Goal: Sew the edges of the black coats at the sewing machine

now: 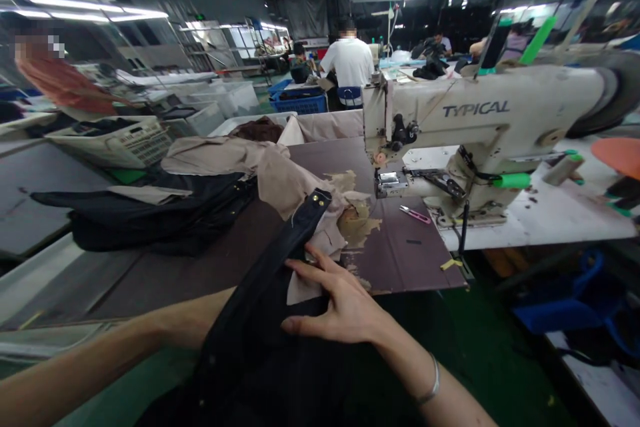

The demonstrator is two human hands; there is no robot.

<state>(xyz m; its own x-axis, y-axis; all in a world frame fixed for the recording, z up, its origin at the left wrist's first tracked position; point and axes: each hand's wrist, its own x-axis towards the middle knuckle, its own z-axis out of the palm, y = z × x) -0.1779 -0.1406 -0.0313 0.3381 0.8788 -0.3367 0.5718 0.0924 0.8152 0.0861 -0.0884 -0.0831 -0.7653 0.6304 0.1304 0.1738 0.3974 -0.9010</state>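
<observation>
A black garment (260, 347) hangs over the near edge of the brown table (405, 253), and its long strap with a brass snap (316, 199) points up toward a pile of beige cloth (285, 180). My right hand (340, 303) lies flat on the black garment, fingers spread, with the fingertips touching the edge of the beige cloth. From the lower left my left forearm (125, 347) runs under the black garment, which hides the left hand.
A white "TYPICAL" sewing machine (480, 120) stands at the right, with pink thread snips (415, 215) in front of it. More dark garments (150, 213) lie at the left, near white baskets (125, 140). Behind them, a person in a white shirt (350, 61) sits by a blue crate (300, 103).
</observation>
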